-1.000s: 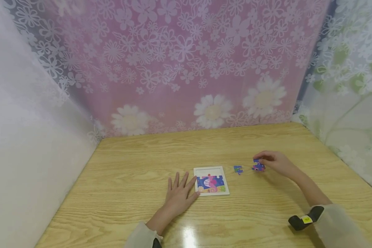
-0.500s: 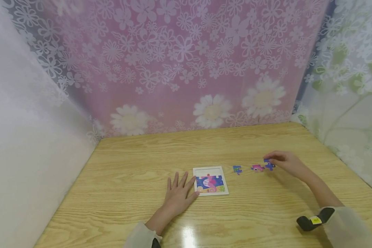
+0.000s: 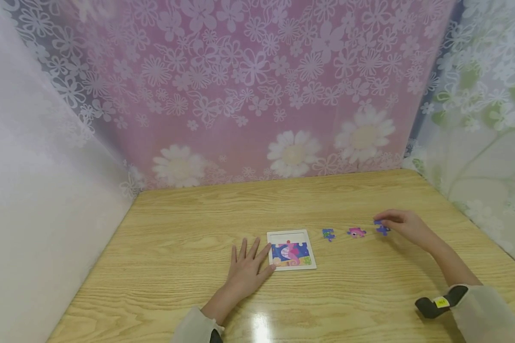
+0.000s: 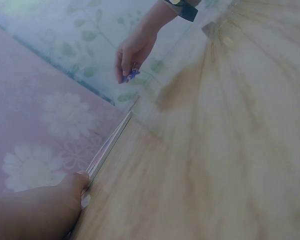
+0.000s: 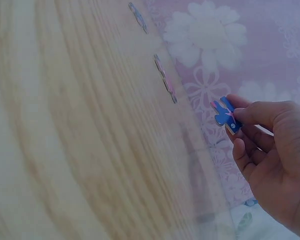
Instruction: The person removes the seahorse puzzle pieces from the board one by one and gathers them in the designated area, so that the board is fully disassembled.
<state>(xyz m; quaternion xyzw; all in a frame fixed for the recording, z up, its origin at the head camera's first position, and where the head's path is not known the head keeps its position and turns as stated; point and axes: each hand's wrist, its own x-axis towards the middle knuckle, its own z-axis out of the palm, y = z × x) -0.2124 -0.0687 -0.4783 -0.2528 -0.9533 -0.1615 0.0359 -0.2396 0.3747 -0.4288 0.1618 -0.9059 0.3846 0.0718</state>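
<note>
Between thumb and fingers my right hand pinches a blue puzzle piece with a little pink on it, held above the table on the right. To its left lie a pink puzzle piece with an eye and a blue-green puzzle piece. My left hand lies flat with fingers spread, thumb and index finger touching the left edge of a white puzzle frame. Inside that frame, joined pieces of a pink seahorse picture fill the lower part; its upper part shows bare white.
The wooden table spreads around the hands. A pink flowered curtain stands along its back edge, with a pale wall on the left and a leaf-patterned curtain on the right.
My right hand has moved right with the blue piece, away from the pink piece, which now lies fully visible on the table. The left hand has stayed at the frame.
</note>
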